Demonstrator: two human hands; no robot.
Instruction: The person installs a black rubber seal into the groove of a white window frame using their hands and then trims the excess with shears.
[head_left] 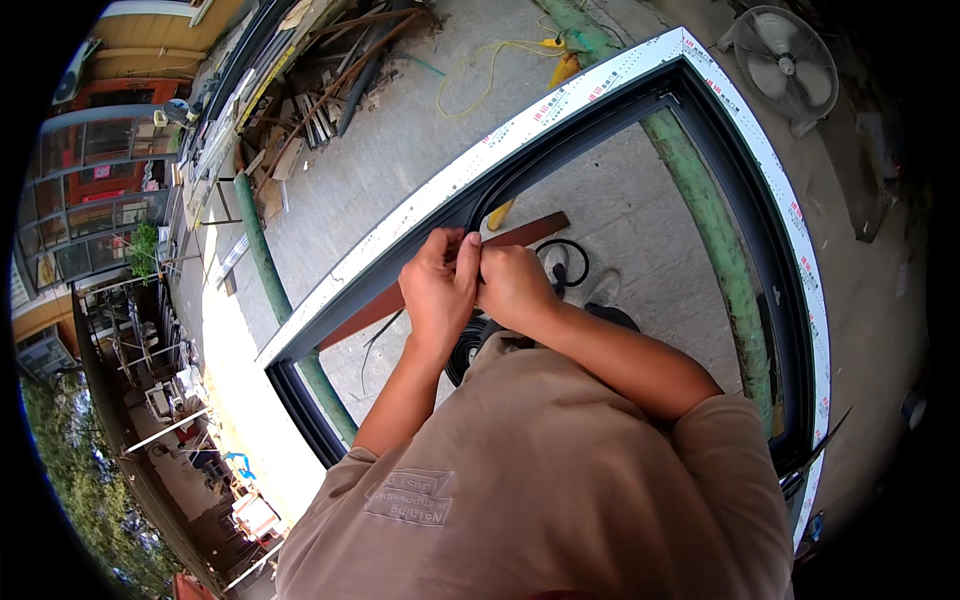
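A large window frame (570,112), black inside with white printed film on its outer face, surrounds me on several sides. A black rubber seal strip (478,208) runs along the inner edge of its far side and comes down to my hands. My left hand (436,282) pinches the strip between thumb and fingers close to that edge. Right beside it, touching, my right hand (513,287) is closed round the strip, its fingertips turned away from view. More of the strip lies in a coil (464,352) by my body, partly hidden by my shirt, and a black loop (572,258) curves beyond my right wrist.
Green round beams (700,220) and a reddish-brown bar (530,230) pass under the frame. A floor fan (787,65) stands at the far right. Scrap lengths (320,115) are piled at the far left, and a yellow cord (490,75) lies on the concrete.
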